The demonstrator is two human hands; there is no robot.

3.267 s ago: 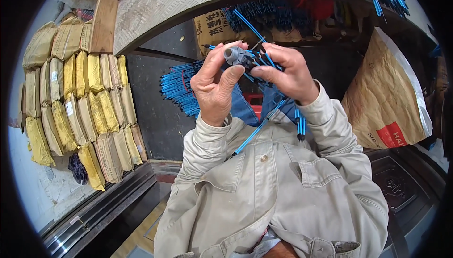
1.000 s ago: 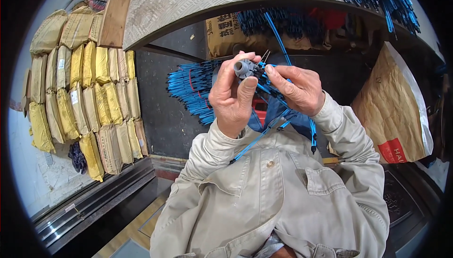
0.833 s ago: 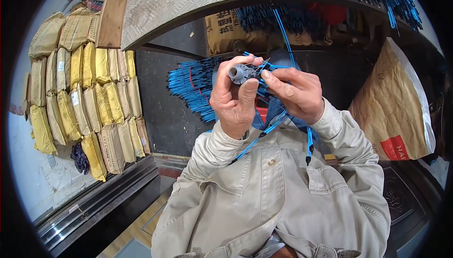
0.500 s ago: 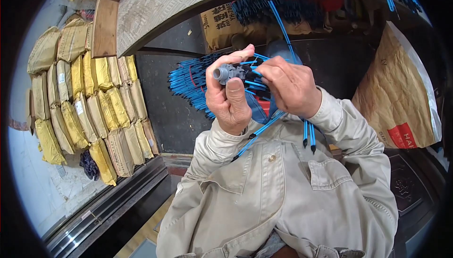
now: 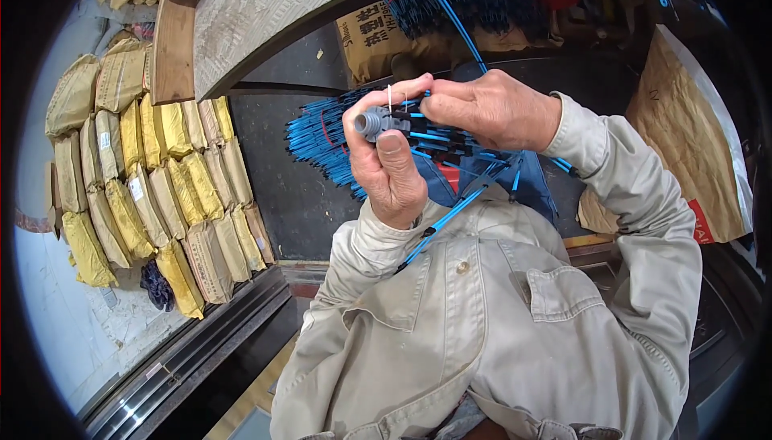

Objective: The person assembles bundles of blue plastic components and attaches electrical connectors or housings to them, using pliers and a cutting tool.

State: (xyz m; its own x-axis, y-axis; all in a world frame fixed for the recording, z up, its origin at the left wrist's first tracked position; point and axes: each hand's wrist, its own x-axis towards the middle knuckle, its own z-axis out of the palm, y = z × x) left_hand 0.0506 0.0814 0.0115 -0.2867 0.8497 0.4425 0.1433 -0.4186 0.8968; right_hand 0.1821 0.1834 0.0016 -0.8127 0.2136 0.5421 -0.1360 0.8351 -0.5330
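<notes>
From my feed: left hand point(image 5: 392, 168) is raised in front of the chest, grip clenched on a small grey connector plug point(image 5: 376, 123). Thumb presses on its near face, index finger curls over the top, round barrel end sticks out to the left. Right hand point(image 5: 492, 110) sits just beside it, fingertips pinched on the blue wires point(image 5: 447, 139) where they enter the black back end of the plug, so both grips are closed, none slack. A thin white strip, looks like a cable tie, stands up from the plug between the two hands; too small for me to be sure.

Blue wires run from the plug down and right over the beige jacket point(image 5: 482, 327), one strand hanging along the left forearm.

Behind the hands: a large bundle of blue wires point(image 5: 322, 138) lies on the dark floor, under the curved edge of the table point(image 5: 265, 14). Stacked yellow and tan sacks point(image 5: 153, 182) on the left, brown paper sack point(image 5: 691, 142) on the right.
</notes>
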